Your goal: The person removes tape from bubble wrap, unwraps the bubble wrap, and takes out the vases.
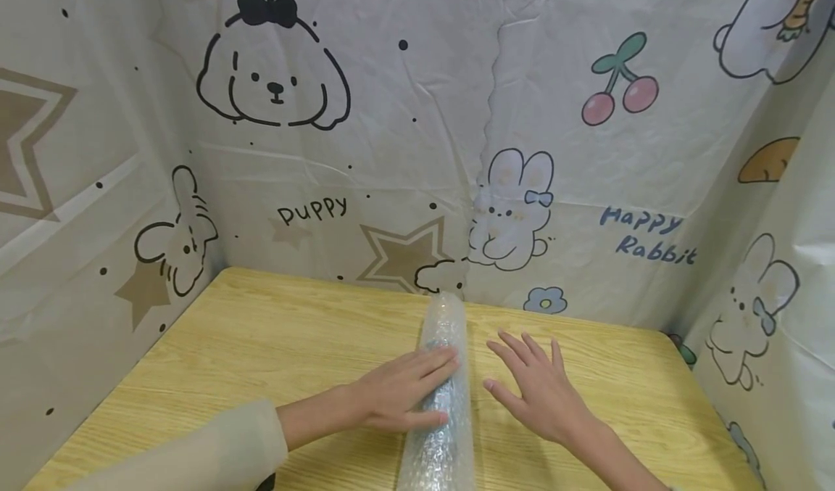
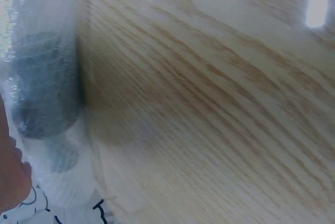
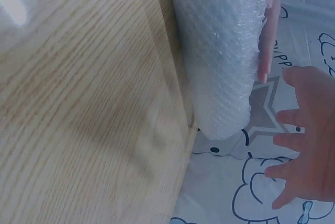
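A long roll of bubble wrap (image 1: 438, 456) lies lengthwise on the table, from the near edge of the head view toward the back wall. Through its layers in the left wrist view shows a dark, bluish cylindrical item (image 2: 46, 88) with a narrower end; its kind is unclear. My left hand (image 1: 406, 391) rests on top of the roll, fingers extended across it. Just right of the roll, my right hand (image 1: 541, 393) hovers with fingers spread and holds nothing. The right wrist view shows the right hand (image 3: 311, 135) apart from the bubble wrap (image 3: 220, 56).
The yellow wood-grain table (image 1: 280, 317) stretches out on both sides of the roll. A printed cloth (image 1: 404, 121) with puppies, rabbits and stars hangs behind the table and along its left and right sides.
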Action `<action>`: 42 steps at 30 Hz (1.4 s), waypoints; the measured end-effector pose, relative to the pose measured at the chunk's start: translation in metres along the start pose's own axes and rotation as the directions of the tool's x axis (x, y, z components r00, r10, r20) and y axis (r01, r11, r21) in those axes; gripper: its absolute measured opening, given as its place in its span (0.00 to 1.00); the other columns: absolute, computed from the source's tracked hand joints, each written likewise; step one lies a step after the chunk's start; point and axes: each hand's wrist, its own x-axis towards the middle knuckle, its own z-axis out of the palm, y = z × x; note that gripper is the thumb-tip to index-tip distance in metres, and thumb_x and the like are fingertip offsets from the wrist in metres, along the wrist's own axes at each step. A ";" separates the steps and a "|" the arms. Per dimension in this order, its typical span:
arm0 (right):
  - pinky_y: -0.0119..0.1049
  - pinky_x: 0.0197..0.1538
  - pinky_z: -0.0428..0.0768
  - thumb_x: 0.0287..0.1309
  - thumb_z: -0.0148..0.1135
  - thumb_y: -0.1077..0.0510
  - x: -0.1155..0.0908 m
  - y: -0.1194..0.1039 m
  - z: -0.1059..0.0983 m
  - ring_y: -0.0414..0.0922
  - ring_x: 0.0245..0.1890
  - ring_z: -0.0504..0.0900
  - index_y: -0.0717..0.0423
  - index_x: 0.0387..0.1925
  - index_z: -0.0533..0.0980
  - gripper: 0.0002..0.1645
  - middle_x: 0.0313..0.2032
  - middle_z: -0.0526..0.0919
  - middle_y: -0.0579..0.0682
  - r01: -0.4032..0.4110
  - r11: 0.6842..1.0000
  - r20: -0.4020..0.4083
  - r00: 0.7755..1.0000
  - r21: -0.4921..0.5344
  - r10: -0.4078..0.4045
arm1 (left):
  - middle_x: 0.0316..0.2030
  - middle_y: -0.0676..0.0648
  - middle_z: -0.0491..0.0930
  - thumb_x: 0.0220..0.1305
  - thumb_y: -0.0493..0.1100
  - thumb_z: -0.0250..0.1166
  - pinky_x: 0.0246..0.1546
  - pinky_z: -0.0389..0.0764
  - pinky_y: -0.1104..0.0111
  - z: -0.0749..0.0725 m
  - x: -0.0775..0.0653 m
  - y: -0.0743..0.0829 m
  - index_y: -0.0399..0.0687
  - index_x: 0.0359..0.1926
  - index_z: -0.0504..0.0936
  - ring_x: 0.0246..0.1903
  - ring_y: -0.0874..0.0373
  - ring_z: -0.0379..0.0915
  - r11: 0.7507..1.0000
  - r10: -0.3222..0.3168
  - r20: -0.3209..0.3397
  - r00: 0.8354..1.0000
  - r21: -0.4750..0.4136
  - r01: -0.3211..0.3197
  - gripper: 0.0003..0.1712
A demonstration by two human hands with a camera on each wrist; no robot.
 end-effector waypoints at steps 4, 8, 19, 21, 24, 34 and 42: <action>0.75 0.65 0.48 0.68 0.57 0.38 -0.001 -0.006 -0.002 0.62 0.68 0.64 0.51 0.67 0.72 0.33 0.68 0.70 0.54 -0.013 1.000 0.037 0.999 0.021 0.013 | 0.77 0.39 0.46 0.75 0.69 0.38 0.73 0.51 0.55 0.004 -0.001 -0.003 0.37 0.78 0.49 0.76 0.47 0.41 0.999 0.044 0.011 0.999 0.008 -0.044 0.48; 0.62 0.66 0.65 0.70 0.56 0.38 -0.003 -0.015 -0.003 0.57 0.65 0.71 0.55 0.66 0.73 0.33 0.64 0.75 0.55 -0.046 0.993 0.117 0.993 0.104 0.034 | 0.78 0.39 0.44 0.75 0.70 0.37 0.73 0.51 0.56 0.007 -0.002 -0.004 0.37 0.78 0.47 0.76 0.49 0.39 0.999 0.048 0.029 0.998 -0.001 -0.048 0.48; 0.52 0.59 0.77 0.68 0.55 0.33 -0.009 -0.046 0.016 0.54 0.61 0.75 0.60 0.66 0.70 0.41 0.64 0.74 0.57 -0.026 0.972 0.201 0.979 0.232 -0.021 | 0.77 0.38 0.43 0.75 0.70 0.36 0.73 0.49 0.59 0.009 -0.002 -0.002 0.35 0.78 0.45 0.76 0.49 0.39 0.997 0.063 0.021 0.998 0.053 -0.064 0.50; 0.51 0.59 0.77 0.66 0.58 0.35 -0.009 -0.048 0.019 0.54 0.61 0.75 0.60 0.67 0.70 0.40 0.64 0.73 0.57 -0.008 0.976 0.196 0.980 0.219 -0.036 | 0.77 0.38 0.44 0.75 0.70 0.35 0.73 0.50 0.59 0.009 -0.002 -0.002 0.35 0.78 0.45 0.76 0.48 0.39 0.996 0.066 0.019 0.998 0.063 -0.067 0.50; 0.50 0.59 0.77 0.65 0.62 0.40 -0.008 -0.050 0.020 0.53 0.61 0.75 0.61 0.67 0.70 0.38 0.64 0.73 0.56 0.006 0.982 0.191 0.981 0.190 -0.043 | 0.77 0.37 0.44 0.75 0.70 0.36 0.73 0.50 0.59 0.009 -0.003 -0.002 0.34 0.77 0.46 0.76 0.48 0.40 0.996 0.068 0.017 0.998 0.064 -0.068 0.49; 0.48 0.54 0.81 0.61 0.64 0.55 -0.006 -0.055 0.026 0.54 0.54 0.81 0.62 0.56 0.79 0.24 0.55 0.81 0.58 0.008 0.990 0.067 0.998 0.137 -0.018 | 0.77 0.36 0.45 0.75 0.70 0.36 0.73 0.50 0.59 0.010 -0.005 -0.002 0.33 0.77 0.47 0.76 0.48 0.42 0.996 0.060 0.007 0.998 0.058 -0.061 0.50; 0.42 0.44 0.85 0.58 0.69 0.60 0.001 -0.057 0.031 0.50 0.43 0.87 0.62 0.43 0.84 0.12 0.43 0.87 0.56 0.047 0.996 -0.050 0.998 0.072 -0.043 | 0.77 0.38 0.45 0.75 0.70 0.38 0.73 0.49 0.61 0.011 -0.005 0.000 0.35 0.78 0.46 0.76 0.49 0.40 0.997 0.059 0.008 0.998 0.042 -0.059 0.50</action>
